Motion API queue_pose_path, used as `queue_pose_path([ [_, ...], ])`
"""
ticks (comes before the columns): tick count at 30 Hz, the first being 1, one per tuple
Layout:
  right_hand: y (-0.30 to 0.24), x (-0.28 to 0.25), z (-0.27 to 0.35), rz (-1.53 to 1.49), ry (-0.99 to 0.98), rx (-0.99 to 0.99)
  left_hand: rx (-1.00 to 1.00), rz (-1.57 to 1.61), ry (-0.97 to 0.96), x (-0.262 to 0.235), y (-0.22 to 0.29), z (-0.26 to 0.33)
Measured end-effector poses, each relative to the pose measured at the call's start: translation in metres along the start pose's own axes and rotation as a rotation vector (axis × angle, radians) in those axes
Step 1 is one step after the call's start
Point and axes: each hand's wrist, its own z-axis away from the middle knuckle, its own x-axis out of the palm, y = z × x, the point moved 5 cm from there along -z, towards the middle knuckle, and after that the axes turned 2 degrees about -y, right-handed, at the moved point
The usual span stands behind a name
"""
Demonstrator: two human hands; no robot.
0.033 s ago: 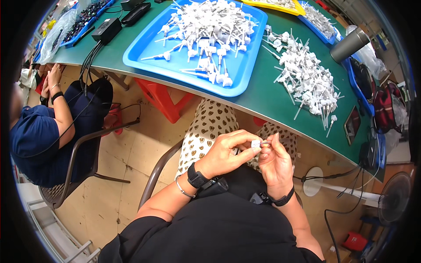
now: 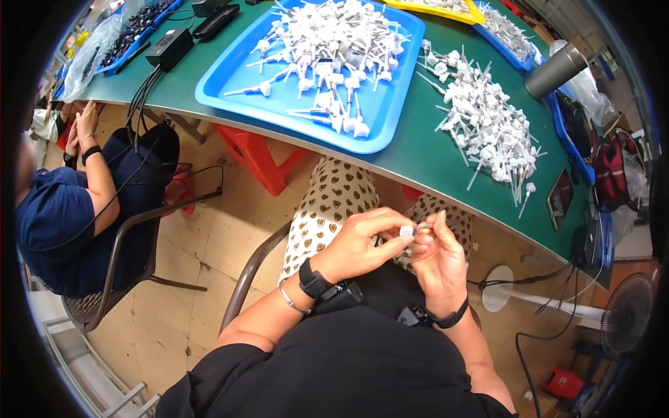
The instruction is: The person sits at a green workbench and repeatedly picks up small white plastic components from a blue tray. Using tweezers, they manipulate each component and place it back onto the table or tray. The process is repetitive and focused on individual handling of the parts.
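Above my lap, just off the table's near edge, my two hands meet at the fingertips. My left hand point(image 2: 366, 240) pinches a small white plastic piece point(image 2: 406, 230) between thumb and fingers. Close beside it, the thumb and forefinger of my right hand point(image 2: 439, 254) are closed on a thin metallic pin point(image 2: 424, 226). Fingertips hide where the pin ends, and I cannot tell whether it is joined to the white piece. Ahead, a blue tray point(image 2: 233, 73) holds a heap of white plastic parts point(image 2: 334, 42) with thin stems.
More white stemmed parts point(image 2: 495, 125) lie loose on the green table point(image 2: 425, 157), near a phone point(image 2: 559, 198) and a metal cylinder point(image 2: 556, 72). A yellow tray point(image 2: 481, 15) stands farther back. Someone in dark blue point(image 2: 77, 216) sits at left. A fan point(image 2: 627, 313) stands at right.
The white piece sits very slightly lower at my left fingertips. Both hands keep nearly the same place and grip.
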Motion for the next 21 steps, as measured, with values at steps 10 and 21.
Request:
queue_pose_path([
  [10,-0.02,0.013,0.006,0.276,-0.027,-0.388,-0.265,0.215,0.009,0.002,-0.011,0.004],
  [21,-0.019,0.024,0.017,0.638,-0.147,-0.589,-0.18,0.118,0.06,-0.003,-0.008,0.002],
])
